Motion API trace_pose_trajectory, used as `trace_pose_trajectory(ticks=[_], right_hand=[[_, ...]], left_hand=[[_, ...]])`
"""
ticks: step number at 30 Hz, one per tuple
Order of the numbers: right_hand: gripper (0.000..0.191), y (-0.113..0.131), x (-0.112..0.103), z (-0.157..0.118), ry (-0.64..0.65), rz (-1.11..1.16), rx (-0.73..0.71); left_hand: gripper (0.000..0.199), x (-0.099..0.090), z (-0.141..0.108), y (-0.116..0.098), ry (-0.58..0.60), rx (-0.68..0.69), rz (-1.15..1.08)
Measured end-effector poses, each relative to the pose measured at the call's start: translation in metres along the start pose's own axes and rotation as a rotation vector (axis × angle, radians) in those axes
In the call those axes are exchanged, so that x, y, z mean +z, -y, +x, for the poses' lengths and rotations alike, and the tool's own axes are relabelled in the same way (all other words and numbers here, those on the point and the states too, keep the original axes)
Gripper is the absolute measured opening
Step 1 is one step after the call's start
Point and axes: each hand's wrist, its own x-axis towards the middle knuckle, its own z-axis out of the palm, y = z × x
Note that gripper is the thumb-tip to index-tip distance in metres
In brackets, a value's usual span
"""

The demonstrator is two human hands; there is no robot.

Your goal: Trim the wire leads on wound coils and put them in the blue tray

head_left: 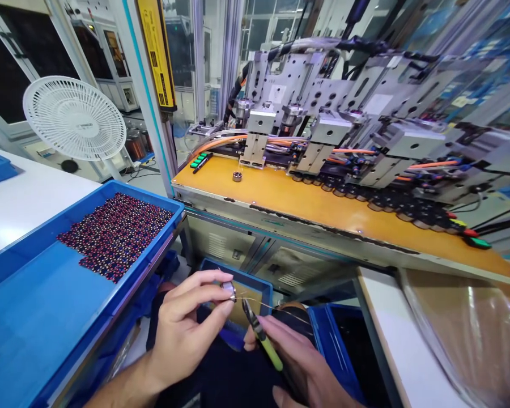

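A small round metal part (229, 290), silvery and shaped like a short cylinder, sits pinched between the left hand's (191, 323) thumb and fingers, with thin copper-coloured wires (257, 301) trailing from it to the right. The cutters (261, 338), with yellow-green and black handles, lie tilted in the right hand (301, 357), tips pointing up beside the wires.

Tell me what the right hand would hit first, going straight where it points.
The pliers in the right hand would probably meet the thin wires first, then the small metal part in the left hand; depth is unclear.
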Motion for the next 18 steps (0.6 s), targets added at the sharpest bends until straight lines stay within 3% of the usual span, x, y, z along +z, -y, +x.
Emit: trace_pose_trajectory(ticks=[6, 13, 16, 18], right_hand=[[0.076, 0.003, 0.009, 0.005, -0.07, 0.08, -0.089], [0.064, -0.009, 0.014, -0.001, -0.126, 0.066, -0.084], [0.058, -0.009, 0.013, 0.001, -0.112, 0.033, -0.02], [0.052, -0.009, 0.011, 0.002, -0.112, 0.074, 0.098]], left_hand=[[0.023, 0.001, 0.0, -0.003, 0.003, -0.011, -0.016], [0.024, 0.003, -0.001, -0.002, 0.011, -0.03, -0.053], [0.025, 0.003, -0.002, 0.0, 0.038, -0.046, -0.067], [0.024, 0.002, -0.003, 0.002, 0.058, -0.047, -0.069]])
